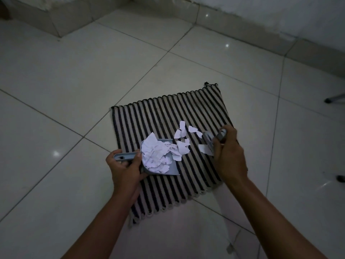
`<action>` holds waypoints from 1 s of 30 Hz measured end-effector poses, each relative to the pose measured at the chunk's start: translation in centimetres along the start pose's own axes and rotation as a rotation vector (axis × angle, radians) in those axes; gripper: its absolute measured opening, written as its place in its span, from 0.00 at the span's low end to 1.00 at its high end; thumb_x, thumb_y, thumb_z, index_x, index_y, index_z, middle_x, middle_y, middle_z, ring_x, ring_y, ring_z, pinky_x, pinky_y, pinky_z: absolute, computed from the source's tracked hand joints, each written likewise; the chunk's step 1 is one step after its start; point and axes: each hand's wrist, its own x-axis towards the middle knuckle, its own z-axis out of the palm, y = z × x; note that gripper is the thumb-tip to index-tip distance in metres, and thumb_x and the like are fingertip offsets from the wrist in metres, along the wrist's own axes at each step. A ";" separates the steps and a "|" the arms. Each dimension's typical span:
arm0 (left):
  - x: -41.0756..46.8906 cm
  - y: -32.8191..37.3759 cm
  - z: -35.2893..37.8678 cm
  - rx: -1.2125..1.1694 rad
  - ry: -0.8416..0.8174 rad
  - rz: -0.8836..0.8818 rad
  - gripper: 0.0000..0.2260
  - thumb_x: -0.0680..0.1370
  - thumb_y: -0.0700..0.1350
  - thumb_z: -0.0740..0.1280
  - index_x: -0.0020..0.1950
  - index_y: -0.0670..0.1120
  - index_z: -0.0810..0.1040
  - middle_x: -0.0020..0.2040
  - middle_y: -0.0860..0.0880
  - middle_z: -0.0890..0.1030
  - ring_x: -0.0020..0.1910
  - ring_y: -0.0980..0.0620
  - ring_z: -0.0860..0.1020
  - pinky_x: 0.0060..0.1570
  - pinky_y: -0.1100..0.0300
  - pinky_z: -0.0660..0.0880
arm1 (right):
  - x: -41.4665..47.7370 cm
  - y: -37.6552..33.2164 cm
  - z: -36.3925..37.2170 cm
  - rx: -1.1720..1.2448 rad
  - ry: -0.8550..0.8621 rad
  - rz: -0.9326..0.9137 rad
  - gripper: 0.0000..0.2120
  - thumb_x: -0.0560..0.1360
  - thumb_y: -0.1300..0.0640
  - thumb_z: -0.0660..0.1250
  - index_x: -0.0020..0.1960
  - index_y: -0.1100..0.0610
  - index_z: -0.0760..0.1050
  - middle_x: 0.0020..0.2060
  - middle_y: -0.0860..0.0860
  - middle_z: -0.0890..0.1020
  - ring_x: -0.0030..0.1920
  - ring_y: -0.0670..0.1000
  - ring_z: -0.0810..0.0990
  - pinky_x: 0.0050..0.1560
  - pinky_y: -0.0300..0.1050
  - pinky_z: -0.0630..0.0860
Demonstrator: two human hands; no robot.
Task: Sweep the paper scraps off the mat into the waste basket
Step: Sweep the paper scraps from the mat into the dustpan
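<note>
A black-and-cream striped mat [164, 116] lies on the tiled floor. My left hand [126, 169] grips the handle of a small grey dustpan [172, 170], which rests on the mat's left part and is heaped with white paper scraps [158, 156]. Several loose scraps [183, 134] lie on the mat just right of the pan. My right hand [228, 152] is closed on a small grey hand brush [209, 143], whose head touches the scraps at the mat's right side. No waste basket is in view.
Glossy white floor tiles [74, 81] surround the mat. A tiled skirting and wall [242, 21] run along the back. Two metal furniture feet [334, 99] stand at the right edge. A pale cord [230, 245] trails on the floor near my right forearm.
</note>
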 end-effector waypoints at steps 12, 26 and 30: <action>-0.4 0.0 -0.7 -0.019 0.014 -0.017 0.23 0.78 0.39 0.72 0.61 0.54 0.62 0.54 0.43 0.80 0.51 0.47 0.82 0.44 0.43 0.83 | -2.9 -2.0 0.3 0.086 0.015 0.067 0.12 0.82 0.56 0.63 0.60 0.46 0.62 0.42 0.51 0.79 0.38 0.47 0.79 0.33 0.46 0.80; -0.7 -0.1 -1.2 -0.048 0.020 0.005 0.22 0.78 0.37 0.71 0.62 0.53 0.61 0.53 0.45 0.79 0.48 0.51 0.82 0.44 0.44 0.83 | -6.2 -3.4 1.6 0.153 -0.026 0.045 0.14 0.81 0.57 0.64 0.59 0.45 0.61 0.39 0.46 0.78 0.37 0.44 0.79 0.33 0.45 0.81; -0.7 -0.3 -1.3 -0.050 0.032 -0.002 0.23 0.78 0.37 0.71 0.62 0.53 0.62 0.52 0.45 0.80 0.48 0.50 0.82 0.43 0.45 0.83 | -7.7 -4.6 3.1 0.166 -0.118 -0.025 0.14 0.82 0.56 0.63 0.56 0.40 0.61 0.38 0.48 0.78 0.36 0.46 0.79 0.32 0.47 0.80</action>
